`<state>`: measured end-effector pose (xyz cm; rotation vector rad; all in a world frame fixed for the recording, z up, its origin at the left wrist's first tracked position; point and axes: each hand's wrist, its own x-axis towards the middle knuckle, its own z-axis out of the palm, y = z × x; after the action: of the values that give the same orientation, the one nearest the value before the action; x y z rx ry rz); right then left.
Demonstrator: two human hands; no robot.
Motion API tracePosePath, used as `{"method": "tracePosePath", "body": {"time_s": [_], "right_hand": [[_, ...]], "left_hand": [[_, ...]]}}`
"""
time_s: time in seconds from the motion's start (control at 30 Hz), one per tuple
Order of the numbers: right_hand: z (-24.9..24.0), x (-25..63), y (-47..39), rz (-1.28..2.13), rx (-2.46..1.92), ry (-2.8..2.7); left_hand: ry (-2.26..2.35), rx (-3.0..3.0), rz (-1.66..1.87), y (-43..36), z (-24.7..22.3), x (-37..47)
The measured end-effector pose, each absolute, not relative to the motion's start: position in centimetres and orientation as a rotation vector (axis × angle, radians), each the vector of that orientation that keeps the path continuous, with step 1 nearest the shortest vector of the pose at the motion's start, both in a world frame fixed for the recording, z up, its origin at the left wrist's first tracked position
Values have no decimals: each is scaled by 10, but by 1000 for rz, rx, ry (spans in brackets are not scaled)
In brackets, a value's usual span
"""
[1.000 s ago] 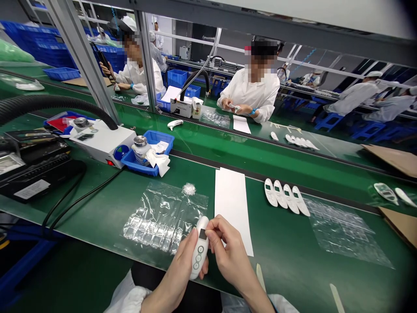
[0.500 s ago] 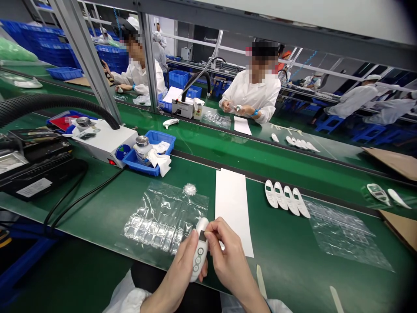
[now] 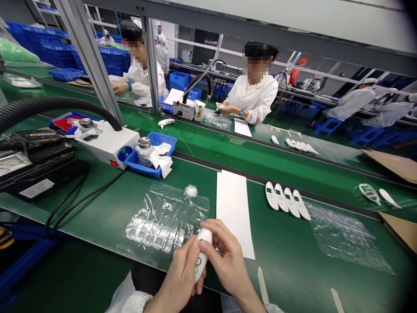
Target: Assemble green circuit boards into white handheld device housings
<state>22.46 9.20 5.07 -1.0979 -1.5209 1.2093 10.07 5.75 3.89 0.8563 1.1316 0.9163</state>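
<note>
A white handheld device (image 3: 201,264) with round grey-ringed buttons is held between my hands above the bench's front edge. My left hand (image 3: 181,270) wraps round its lower body, with the thumb lying along the front. My right hand (image 3: 224,256) grips the top end, its thumb pressed on the front and its fingers behind. Both thumbs cover the small display window. Just beyond lies a clear plastic sheet (image 3: 163,217) bearing rows of clear squares. A crumpled bit of clear film (image 3: 190,190) rests at its far edge. The white paper (image 3: 235,208) lies right of it.
Several white shell parts (image 3: 282,199) stand in a row near the conveyor (image 3: 215,152), which carries other white parts. Another clear sheet (image 3: 348,234) is at right. A blue tray (image 3: 153,171) holds a metal-topped bottle beside a white box (image 3: 107,143) with a black hose. Co-workers sit opposite.
My right hand has shifted from pinching at the display window to gripping the device's top, thumb on the window. The parts on the conveyor have moved left. A co-worker's hands opposite moved left.
</note>
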Motion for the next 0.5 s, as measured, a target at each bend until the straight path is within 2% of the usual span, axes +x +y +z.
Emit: {"method": "tracePosePath", "body": {"time_s": [0.1,0.33,0.5], "right_hand": [[49,222,99,1214,-1107,-1438],[56,219,111,1575,-1057,-1400],[62,209,131,1524,-1118,-1475]], "left_hand": [[1107,925,878,58,38,98],[1204,878,833,63,43,91],[1332,1076,848,76,51,77]]}}
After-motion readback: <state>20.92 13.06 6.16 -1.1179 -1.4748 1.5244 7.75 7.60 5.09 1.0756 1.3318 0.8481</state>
